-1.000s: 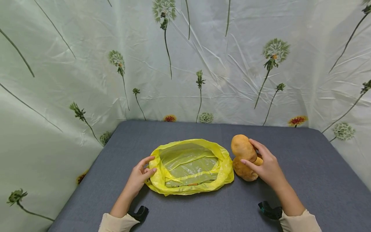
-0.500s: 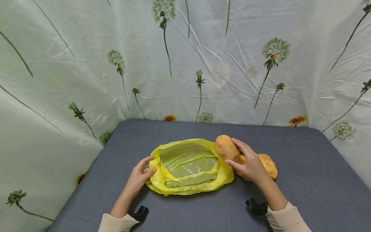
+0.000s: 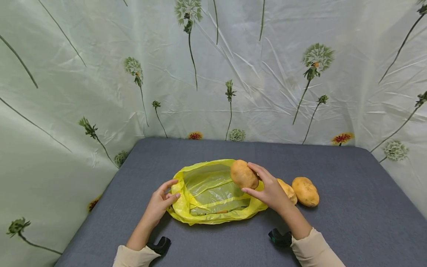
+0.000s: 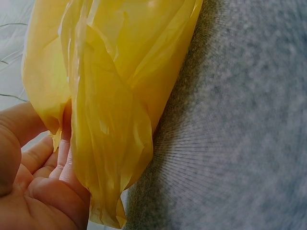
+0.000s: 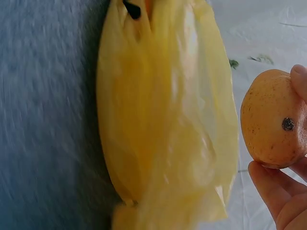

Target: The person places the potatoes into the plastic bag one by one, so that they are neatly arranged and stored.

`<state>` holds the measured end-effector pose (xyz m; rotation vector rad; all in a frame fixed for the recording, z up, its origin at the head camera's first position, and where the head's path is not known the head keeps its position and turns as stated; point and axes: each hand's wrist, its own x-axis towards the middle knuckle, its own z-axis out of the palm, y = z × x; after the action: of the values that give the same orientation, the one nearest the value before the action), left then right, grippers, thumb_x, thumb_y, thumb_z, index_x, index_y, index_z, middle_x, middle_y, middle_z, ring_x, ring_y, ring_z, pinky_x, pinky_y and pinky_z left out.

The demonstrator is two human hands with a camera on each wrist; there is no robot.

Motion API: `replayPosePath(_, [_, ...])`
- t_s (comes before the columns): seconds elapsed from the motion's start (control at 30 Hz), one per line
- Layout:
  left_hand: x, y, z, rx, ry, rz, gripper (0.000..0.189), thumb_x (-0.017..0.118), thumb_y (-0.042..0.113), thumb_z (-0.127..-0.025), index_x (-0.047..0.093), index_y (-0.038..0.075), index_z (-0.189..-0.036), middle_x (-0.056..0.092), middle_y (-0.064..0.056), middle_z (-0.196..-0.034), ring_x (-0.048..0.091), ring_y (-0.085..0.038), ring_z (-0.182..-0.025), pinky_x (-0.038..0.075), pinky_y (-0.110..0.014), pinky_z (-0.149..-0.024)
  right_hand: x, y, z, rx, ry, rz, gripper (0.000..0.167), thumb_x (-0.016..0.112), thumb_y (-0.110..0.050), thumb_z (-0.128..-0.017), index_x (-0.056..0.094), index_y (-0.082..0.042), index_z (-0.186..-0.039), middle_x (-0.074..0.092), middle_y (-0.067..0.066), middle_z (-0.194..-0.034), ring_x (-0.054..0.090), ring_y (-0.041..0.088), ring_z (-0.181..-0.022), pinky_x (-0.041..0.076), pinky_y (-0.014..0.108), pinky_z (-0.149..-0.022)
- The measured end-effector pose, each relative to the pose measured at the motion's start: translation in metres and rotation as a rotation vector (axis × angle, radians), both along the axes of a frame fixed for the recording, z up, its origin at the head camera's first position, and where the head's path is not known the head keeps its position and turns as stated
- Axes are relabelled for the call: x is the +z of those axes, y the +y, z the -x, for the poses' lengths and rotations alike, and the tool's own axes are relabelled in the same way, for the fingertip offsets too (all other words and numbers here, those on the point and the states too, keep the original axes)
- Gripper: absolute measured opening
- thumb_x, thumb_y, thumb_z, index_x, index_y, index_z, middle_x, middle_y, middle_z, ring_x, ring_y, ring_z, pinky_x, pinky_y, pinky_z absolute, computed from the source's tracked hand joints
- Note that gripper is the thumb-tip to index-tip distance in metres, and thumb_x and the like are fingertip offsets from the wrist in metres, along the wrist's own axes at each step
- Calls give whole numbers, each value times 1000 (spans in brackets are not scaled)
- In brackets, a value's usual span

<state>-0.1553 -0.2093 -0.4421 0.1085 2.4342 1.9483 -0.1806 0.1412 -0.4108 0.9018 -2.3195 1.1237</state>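
A yellow plastic bag [image 3: 217, 218] sits with its mouth spread wide in the middle of the table. My left hand [image 3: 160, 204] pinches the bag's left rim between thumb and fingers; the left wrist view shows the thin plastic [image 4: 110, 120] drawn into folds there. Over the right part of the bag's mouth, my right hand [image 3: 271, 193] holds a potato [image 3: 243, 174] by thumb and fingertips. A dark spot marks that potato [image 5: 268, 120] in the right wrist view. Right of the bag lie two more potatoes, one [image 3: 305, 191] fully visible and the other [image 3: 287, 190] partly behind my right hand.
Dark grey fabric covers the table [image 3: 207, 248]. A pale curtain [image 3: 267, 92] with a dandelion print hangs along its back and sides. Black curved pieces [image 3: 279, 238] sit at both wrists, near the beige sleeves.
My right hand has carried the potato leftward, from above the other potatoes to over the bag's mouth. Both potatoes on the table now show. The left hand and the bag stay in place.
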Motion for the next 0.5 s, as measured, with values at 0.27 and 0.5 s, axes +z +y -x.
replayPosePath(0.27, [-9, -3, 3, -8, 40, -1, 49, 65, 11, -83, 45, 5, -127, 45, -14, -122, 48, -10, -59, 40, -22, -51, -8, -21, 1, 41, 0, -18, 73, 79, -17, -68, 43, -2, -130, 45, 15, -128, 46, 27, -113, 46, 35, -80])
replayPosePath(0.5, [-8, -3, 2, -16, 42, -7, 50, 65, 10, -83, 44, 4, -128, 44, -14, -124, 49, -10, -60, 41, -22, -52, -14, -37, 1, 77, -26, -22, 73, 78, -21, -70, 42, -3, -130, 43, 13, -130, 42, 25, -117, 43, 37, -85])
